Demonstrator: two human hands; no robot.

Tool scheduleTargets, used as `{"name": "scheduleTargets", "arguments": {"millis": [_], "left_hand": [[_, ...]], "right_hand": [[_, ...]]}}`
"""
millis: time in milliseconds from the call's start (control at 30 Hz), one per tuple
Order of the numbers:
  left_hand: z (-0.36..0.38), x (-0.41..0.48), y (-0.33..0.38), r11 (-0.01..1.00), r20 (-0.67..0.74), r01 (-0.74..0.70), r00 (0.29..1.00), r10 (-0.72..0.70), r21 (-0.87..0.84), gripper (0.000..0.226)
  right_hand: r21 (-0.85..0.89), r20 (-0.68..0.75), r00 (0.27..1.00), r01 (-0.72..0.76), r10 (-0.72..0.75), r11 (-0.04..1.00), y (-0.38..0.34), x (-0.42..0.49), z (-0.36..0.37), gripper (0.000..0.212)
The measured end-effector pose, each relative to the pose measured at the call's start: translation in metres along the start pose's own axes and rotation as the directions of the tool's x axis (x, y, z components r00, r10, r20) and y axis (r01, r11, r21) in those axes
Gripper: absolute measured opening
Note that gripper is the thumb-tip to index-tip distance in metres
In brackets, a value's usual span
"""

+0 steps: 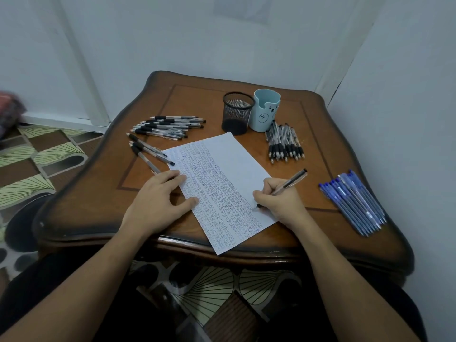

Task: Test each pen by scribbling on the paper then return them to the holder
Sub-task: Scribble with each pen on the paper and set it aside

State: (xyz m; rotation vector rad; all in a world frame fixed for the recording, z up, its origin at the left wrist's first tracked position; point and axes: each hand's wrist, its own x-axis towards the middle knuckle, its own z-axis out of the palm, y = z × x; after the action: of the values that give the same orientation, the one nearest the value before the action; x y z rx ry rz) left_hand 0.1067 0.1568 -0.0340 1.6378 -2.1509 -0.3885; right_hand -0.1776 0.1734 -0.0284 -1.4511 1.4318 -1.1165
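A white paper (229,166) covered in rows of scribbles lies tilted on the wooden table (197,99). My right hand (278,201) grips a black-capped pen (291,181), its tip touching the paper's right edge. My left hand (160,201) rests flat on the paper's left edge, fingers spread. A black mesh holder (237,112) and a light blue bear holder (265,109) stand at the back; both look empty. Black-grip pens lie in piles at the left (170,127), beside the blue holder (283,141), and three more pens (148,151) lie near my left hand.
A bunch of blue pens (355,201) lies at the table's right edge. White walls close in behind and to the right. A patterned floor (37,154) shows on the left and below the table's front edge.
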Motion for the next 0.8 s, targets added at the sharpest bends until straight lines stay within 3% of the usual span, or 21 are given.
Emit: {"name": "scheduleTargets", "arguments": {"millis": [567,800], "left_hand": [[0.0018,0.0003,-0.0022,1.000,0.007,0.002,1.000,-0.002,-0.006,0.093],[0.0018,0.0008,-0.0012,1.000,0.000,-0.008,1.000,0.008,0.001,0.092]], "right_hand": [[0.056,0.009,1.000,-0.011,0.010,0.998,-0.0036,-0.0018,-0.0021,0.048],[0.004,-0.007,1.000,0.000,0.000,1.000,-0.0041,-0.0029,0.0007,0.048]]}}
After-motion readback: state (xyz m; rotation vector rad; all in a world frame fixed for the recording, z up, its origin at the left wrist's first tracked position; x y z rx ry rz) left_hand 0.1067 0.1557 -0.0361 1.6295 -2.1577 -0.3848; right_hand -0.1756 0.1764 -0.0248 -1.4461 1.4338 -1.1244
